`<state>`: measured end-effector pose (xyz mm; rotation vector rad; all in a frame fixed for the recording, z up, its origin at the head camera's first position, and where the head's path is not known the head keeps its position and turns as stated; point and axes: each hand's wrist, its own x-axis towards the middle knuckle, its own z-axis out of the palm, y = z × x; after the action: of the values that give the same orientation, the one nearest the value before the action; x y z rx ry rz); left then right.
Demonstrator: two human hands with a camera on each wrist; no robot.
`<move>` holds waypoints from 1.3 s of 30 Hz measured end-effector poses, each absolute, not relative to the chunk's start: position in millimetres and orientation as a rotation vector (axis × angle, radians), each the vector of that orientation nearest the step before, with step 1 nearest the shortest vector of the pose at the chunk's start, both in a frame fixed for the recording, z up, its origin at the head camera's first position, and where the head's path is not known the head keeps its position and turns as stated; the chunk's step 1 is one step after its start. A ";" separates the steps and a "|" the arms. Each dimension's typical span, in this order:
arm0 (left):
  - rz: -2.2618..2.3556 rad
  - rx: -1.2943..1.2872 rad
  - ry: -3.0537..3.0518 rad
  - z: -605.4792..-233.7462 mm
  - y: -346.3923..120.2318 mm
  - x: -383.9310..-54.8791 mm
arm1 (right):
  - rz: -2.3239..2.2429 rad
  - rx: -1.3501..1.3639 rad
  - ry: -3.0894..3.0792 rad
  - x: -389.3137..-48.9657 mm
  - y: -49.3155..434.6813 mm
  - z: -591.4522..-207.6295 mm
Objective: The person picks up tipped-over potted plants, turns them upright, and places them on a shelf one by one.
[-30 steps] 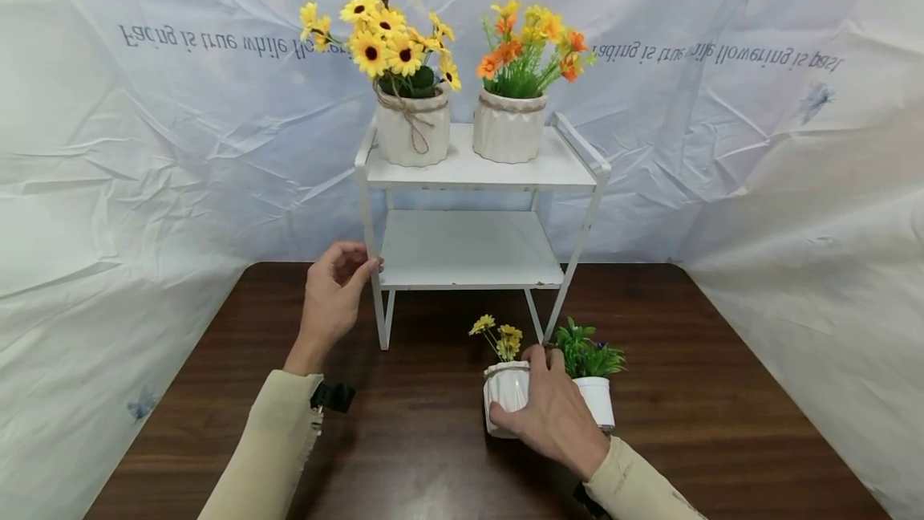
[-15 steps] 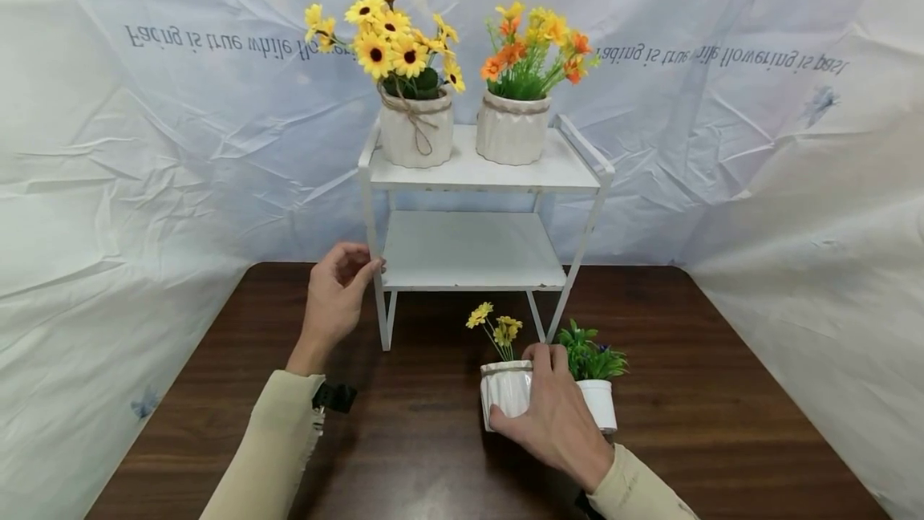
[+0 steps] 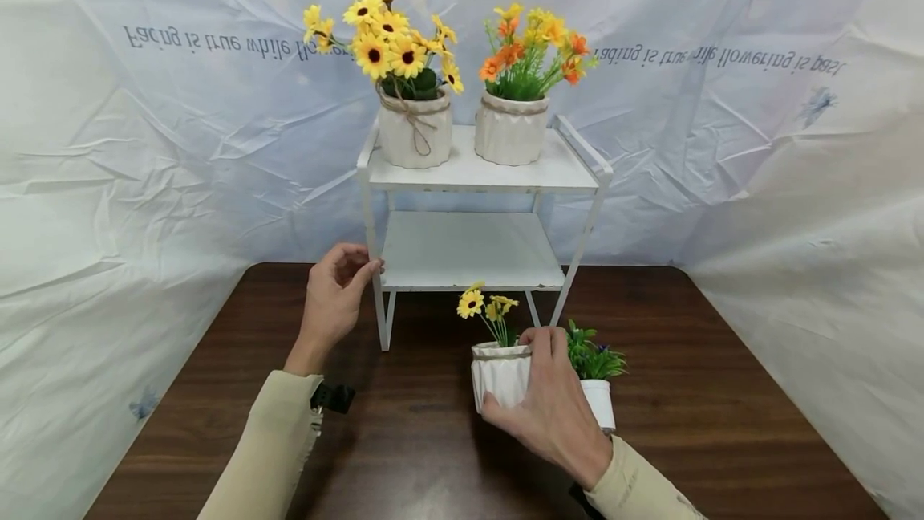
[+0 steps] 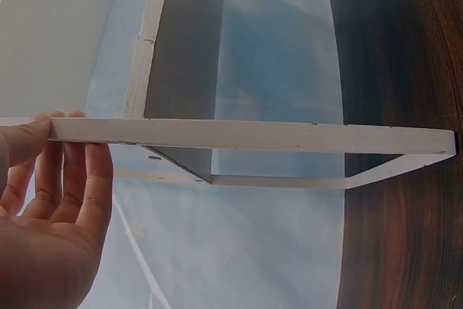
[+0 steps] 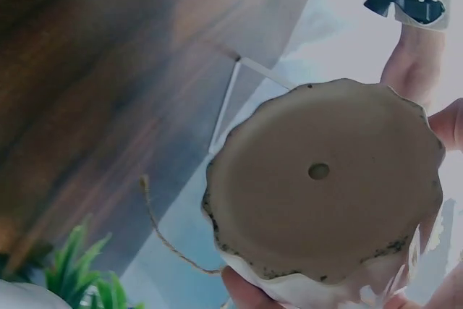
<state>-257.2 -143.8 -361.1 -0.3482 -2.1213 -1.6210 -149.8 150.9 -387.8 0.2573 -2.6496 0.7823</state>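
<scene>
A white fluted flowerpot (image 3: 498, 375) with a few yellow flowers is held by its right side in my right hand (image 3: 554, 412), thumb in front and fingers over the rim. In the right wrist view its scalloped underside (image 5: 325, 222) with a small drain hole is exposed, tilted up off the table; a strand of twine hangs from it. My left hand (image 3: 334, 299) pinches the left front post of a white two-tier shelf (image 3: 469, 247); the left wrist view shows thumb and fingers on opposite sides of that post (image 4: 253, 135).
On the top tier stand a sunflower pot (image 3: 415, 131) and an orange-and-yellow flower pot (image 3: 510, 128). A small white pot with green leaves (image 3: 597, 404) stands right behind my right hand. A printed cloth (image 3: 216, 143) hangs behind the dark wooden table (image 3: 404, 440).
The flowerpot in my right hand has risen and shifted slightly left, toward the shelf, its flowers now overlapping the lower tier's edge. My left hand stays on the post.
</scene>
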 end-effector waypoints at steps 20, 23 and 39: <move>-1.606 -0.340 -2.152 -361.4 -145.3 -256.2 | 0.880 0.383 -2.372 -165.1 127.8 -357.1; -1.605 -0.344 -2.149 -361.0 -145.1 -256.6 | 0.867 0.398 -2.334 -170.8 123.8 -352.4; -1.606 -0.331 -2.149 -361.0 -144.4 -257.0 | 0.880 0.505 -2.247 -203.6 105.3 -337.4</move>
<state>-257.0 -144.4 -361.0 -0.3308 -2.1490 -1.6057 -203.6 105.3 -337.4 0.5053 -2.2467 0.8798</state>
